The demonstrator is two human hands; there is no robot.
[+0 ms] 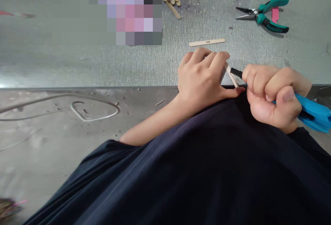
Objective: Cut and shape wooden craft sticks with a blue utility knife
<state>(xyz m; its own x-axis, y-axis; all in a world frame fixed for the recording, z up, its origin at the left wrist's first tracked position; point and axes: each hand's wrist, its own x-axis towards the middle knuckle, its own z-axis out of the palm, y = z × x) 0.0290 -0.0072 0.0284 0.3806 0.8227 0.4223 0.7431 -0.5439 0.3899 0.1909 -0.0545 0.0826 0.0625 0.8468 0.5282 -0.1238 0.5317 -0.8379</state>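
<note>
Dark shirt (193,170) below, right grip (274,92) curls around blue tool (314,109)

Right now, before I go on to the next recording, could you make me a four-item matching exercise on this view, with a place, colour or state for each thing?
Things:
1. pliers
2. left hand
3. right hand
4. marked stick

Places, colours or states:
A. closed around a blue tool
B. lying flat on the table, just beyond the left hand
C. green and black handles, jaws open
D. has a slanted stick between thumb and forefinger

Right pairs: 1-C, 2-D, 3-A, 4-B
</note>
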